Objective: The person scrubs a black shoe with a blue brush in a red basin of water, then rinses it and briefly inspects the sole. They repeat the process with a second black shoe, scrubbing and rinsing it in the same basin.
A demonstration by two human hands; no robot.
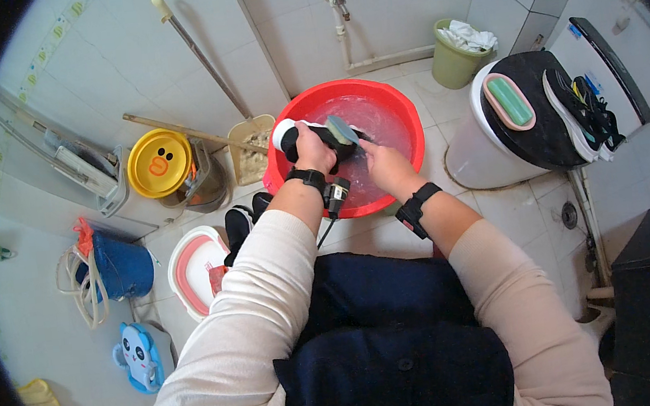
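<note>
A red plastic basin (412,127) of cloudy water stands on the tiled floor in front of me. Over its left part, my left hand (314,149) grips a black shoe with a white sole (289,138). My right hand (383,160) is closed on the handle of a scrubbing brush (342,130), whose head lies against the shoe. The far end of the shoe is partly hidden behind the brush. Both wrists carry black straps, and a dark device with a cable (336,197) hangs by the left one.
On the black toilet lid (511,145) at right lie green soap in a pink dish (509,102) and black sneakers (576,114). A dustpan (249,166), more black shoes (239,228), a pink-white folding basin (179,270) and a blue bucket (127,264) stand left. A green bin (453,65) stands behind.
</note>
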